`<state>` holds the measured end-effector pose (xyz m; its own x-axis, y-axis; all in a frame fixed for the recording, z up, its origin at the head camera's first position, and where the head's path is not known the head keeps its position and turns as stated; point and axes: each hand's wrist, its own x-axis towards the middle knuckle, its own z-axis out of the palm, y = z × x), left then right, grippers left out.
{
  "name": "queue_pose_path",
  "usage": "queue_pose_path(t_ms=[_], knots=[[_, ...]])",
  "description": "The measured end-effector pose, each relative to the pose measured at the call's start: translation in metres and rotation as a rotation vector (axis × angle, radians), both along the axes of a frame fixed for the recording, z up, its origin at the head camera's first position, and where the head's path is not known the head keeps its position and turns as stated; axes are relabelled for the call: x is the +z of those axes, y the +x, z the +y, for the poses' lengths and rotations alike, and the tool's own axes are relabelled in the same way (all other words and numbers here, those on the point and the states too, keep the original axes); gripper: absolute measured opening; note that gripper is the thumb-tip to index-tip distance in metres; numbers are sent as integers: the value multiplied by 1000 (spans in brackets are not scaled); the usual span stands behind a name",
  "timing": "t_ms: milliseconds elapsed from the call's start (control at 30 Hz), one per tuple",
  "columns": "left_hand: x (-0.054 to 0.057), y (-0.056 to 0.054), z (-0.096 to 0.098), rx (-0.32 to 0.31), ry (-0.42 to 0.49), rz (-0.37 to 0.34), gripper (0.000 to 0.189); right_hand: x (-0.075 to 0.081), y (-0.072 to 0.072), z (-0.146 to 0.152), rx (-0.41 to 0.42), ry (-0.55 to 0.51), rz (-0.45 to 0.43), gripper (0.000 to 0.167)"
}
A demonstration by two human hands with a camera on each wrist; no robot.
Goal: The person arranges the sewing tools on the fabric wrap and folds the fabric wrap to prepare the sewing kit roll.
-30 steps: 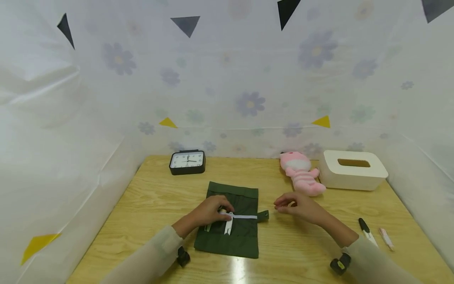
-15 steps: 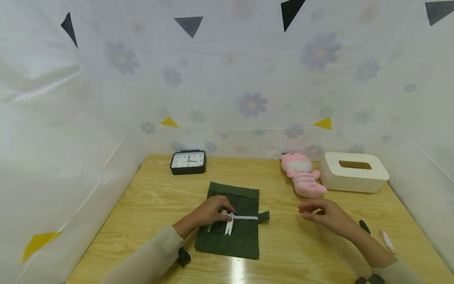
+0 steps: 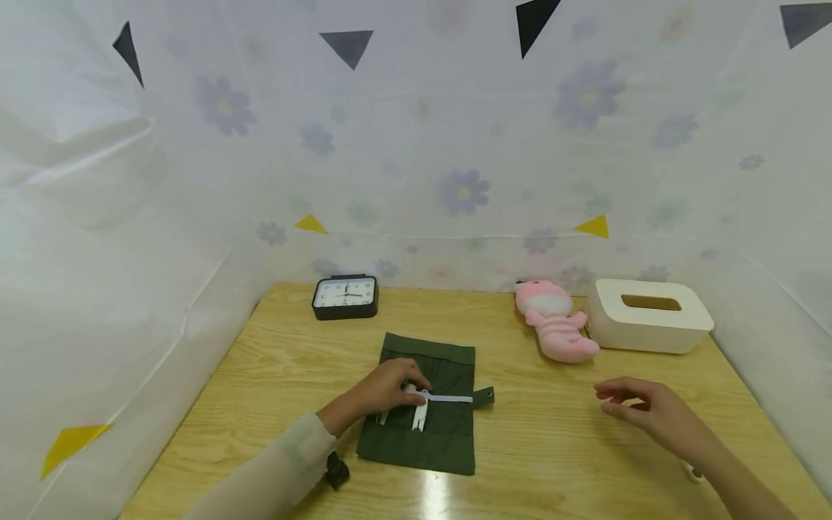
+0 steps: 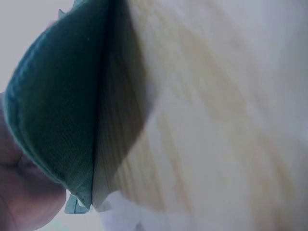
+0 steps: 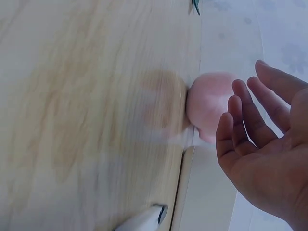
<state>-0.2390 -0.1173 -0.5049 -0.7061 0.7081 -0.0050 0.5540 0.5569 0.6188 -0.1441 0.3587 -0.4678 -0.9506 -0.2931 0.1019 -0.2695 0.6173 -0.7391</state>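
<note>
An open dark green fabric tool roll lies on the wooden table, its snap tab sticking out to the right. My left hand rests over its left part, thumb and forefinger pinching at the white elastic strap. Below the fingers shows a white tool with a notched lower end; its top is partly hidden. In the left wrist view, green cloth covers much of the left hand. My right hand hovers over the table at the right, fingers loosely bent around nothing.
A pink plush toy lies at the back right, beside a white tissue box. A black-framed clock stands at the back left. Near my right forearm is a small white thing, partly hidden.
My right hand has moved right, away from the tool roll. Its forearm now covers the spot where a black-handled tool and a pink-and-white item lay. The left hand has stayed put.
</note>
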Motion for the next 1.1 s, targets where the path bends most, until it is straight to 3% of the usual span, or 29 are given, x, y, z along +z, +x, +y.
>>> queue_pose_path(t_ms=[367, 700, 933, 1100], knots=[[-4, -1, 0, -11, 3, 18, 23, -10, 24, 34, -179, 78, -23, 33], [-1, 0, 1, -6, 3, 4, 22, -16, 37, 51, -363, 210, -54, 55], [-1, 0, 0, -5, -2, 2, 23, -19, 38, 62, -393, 283, -152, 65], [-1, 0, 0, -9, -1, 5, 23, -23, 38, 65, -390, 323, -147, 65]])
